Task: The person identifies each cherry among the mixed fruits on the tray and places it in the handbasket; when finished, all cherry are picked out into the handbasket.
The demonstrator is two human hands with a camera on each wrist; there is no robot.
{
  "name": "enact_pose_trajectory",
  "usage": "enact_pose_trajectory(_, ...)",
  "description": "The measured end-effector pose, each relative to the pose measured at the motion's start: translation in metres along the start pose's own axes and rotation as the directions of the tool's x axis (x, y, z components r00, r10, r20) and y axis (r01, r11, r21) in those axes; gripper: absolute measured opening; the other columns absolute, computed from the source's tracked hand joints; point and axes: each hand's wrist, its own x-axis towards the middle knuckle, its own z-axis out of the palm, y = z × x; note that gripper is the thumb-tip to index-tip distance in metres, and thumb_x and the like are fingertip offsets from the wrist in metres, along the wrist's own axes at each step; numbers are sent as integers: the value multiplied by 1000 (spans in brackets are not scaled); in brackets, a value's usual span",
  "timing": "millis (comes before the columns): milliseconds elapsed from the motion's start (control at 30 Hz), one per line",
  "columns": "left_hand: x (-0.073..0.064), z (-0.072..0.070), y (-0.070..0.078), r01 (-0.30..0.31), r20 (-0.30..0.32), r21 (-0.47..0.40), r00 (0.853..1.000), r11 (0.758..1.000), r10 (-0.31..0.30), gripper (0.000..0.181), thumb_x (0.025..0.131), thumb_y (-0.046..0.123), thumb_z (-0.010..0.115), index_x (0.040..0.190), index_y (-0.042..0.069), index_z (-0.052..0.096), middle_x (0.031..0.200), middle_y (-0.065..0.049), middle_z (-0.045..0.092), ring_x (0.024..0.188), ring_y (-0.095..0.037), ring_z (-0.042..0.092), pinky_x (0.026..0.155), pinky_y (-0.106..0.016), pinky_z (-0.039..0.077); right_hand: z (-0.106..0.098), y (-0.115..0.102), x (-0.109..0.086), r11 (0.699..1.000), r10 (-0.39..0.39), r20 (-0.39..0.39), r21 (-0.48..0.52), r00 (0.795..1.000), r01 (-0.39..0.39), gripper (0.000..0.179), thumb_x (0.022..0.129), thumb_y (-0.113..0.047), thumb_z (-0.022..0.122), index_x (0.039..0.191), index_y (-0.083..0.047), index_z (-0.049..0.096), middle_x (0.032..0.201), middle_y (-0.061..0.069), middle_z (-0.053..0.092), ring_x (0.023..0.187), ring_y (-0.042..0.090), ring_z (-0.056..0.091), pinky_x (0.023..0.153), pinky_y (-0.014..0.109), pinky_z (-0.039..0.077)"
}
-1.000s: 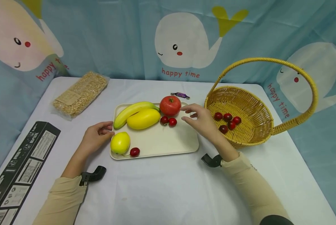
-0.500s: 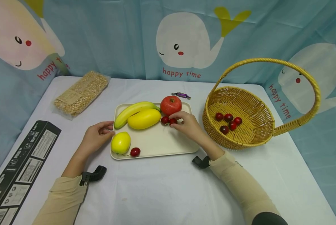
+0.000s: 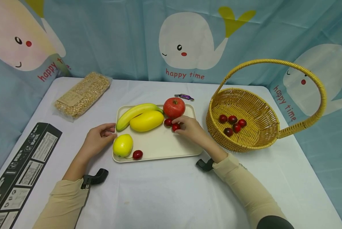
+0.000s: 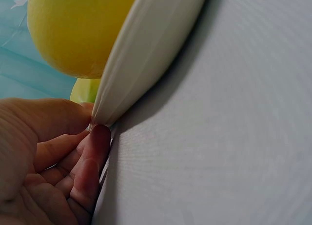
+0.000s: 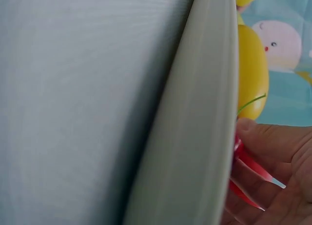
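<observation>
A cream tray (image 3: 159, 148) bears a banana (image 3: 136, 114), a yellow mango (image 3: 146, 121), a red apple-like fruit (image 3: 174, 107), a lemon (image 3: 123, 145) and a few cherries. My left hand (image 3: 97, 140) pinches the tray's left rim between thumb and fingers, as the left wrist view shows close up. Over the tray's right half, my right hand (image 3: 191, 128) has thumb and forefinger around a cherry (image 3: 175, 127). Another cherry (image 3: 168, 122) lies just left of it, and its green stem (image 5: 253, 104) shows in the right wrist view. One cherry (image 3: 137, 155) lies beside the lemon.
A yellow wicker basket (image 3: 269, 127) with a tall handle stands at the right, several cherries (image 3: 232, 119) inside. Behind the tray lies a purple-wrapped candy (image 3: 184, 97). A bag of grains (image 3: 83, 95) and a long black box (image 3: 24, 171) are at the left.
My right hand has moved left and down from beside the red fruit to the cherries, and its fingers have closed in around one. My left hand stays at the tray's rim.
</observation>
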Motion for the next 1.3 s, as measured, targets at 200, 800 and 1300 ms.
enact_pose_trajectory(200,-1,1,0,14,7,5,1000,1000,-14,45,87,14,63,125,-6,52,103,-19,59,74,-2,52,63,-11,42,1,1,-3,1000,26,32,0,999,-26,32,82,-6,69,113,-9,64,112,5,61,96,18,54,85,32,47)
enact_pose_trajectory(800,-2,-1,-4,26,11,25,1000,999,-26,46,88,17,62,127,-5,51,105,-18,59,75,-1,52,63,-10,42,-18,-13,-15,995,-77,13,72,997,76,30,81,-4,69,111,-5,64,105,3,64,90,17,59,81,30,50)
enact_pose_trajectory(1300,1,0,-2,1,6,10,1000,1000,-1,45,88,15,63,126,-6,51,104,-19,59,74,1,51,63,-10,42,-102,15,-71,992,49,-271,127,961,-15,34,84,-6,66,118,-7,61,112,11,60,94,24,63,77,21,50)
